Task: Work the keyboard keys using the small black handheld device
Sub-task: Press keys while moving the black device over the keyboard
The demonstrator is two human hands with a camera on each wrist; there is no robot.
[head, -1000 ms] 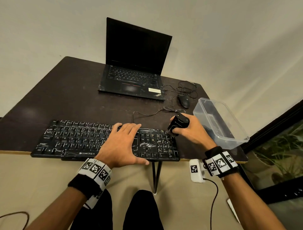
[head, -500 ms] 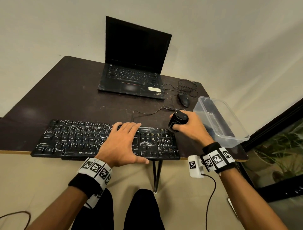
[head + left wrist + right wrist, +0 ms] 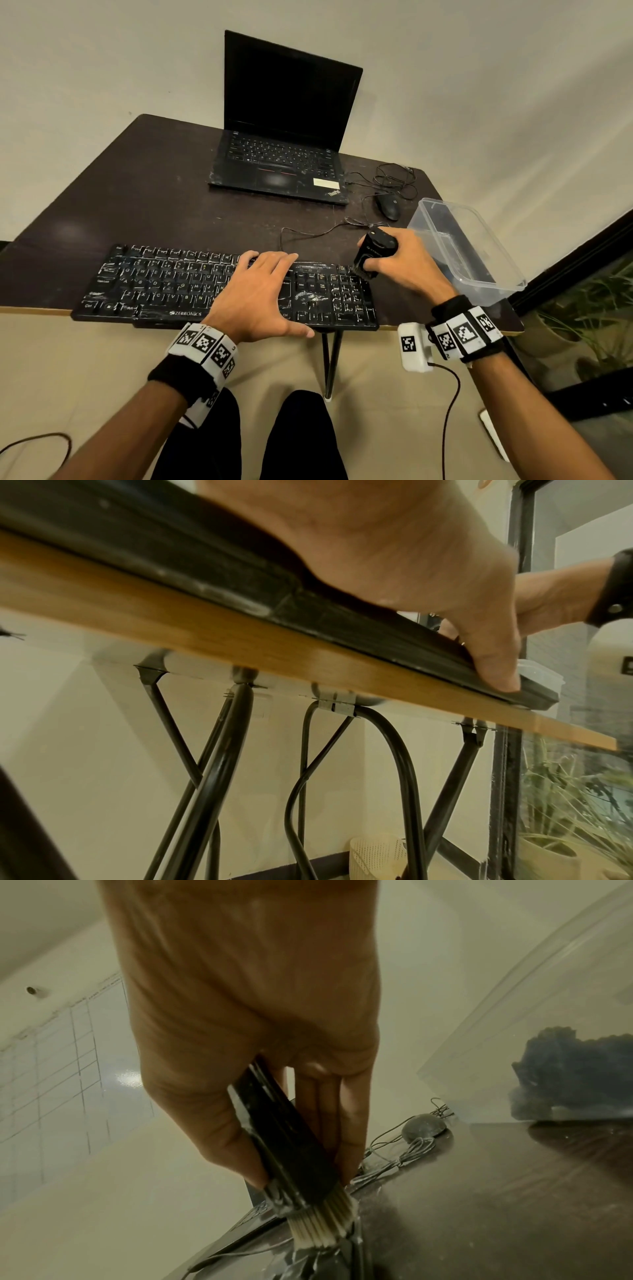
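A black keyboard (image 3: 157,284), streaked with white dust, lies along the table's near edge. My left hand (image 3: 255,294) rests flat on its middle keys with fingers straight; its thumb (image 3: 493,653) presses the keyboard's front rim (image 3: 240,599). My right hand (image 3: 400,263) grips the small black handheld device (image 3: 375,250) over the keyboard's far right corner. In the right wrist view the device (image 3: 287,1139) ends in pale bristles (image 3: 322,1223) that touch the keyboard edge, with thumb and fingers curled round its body.
An open black laptop (image 3: 284,137) stands at the back of the dark table (image 3: 137,192). A wired mouse (image 3: 387,205) and coiled cable lie behind my right hand. A clear plastic tub (image 3: 469,253) sits close to the right, at the table's edge.
My right hand lifted the device back off the number pad, then brought it down again at the keyboard's far right corner. The left hand has stayed put.
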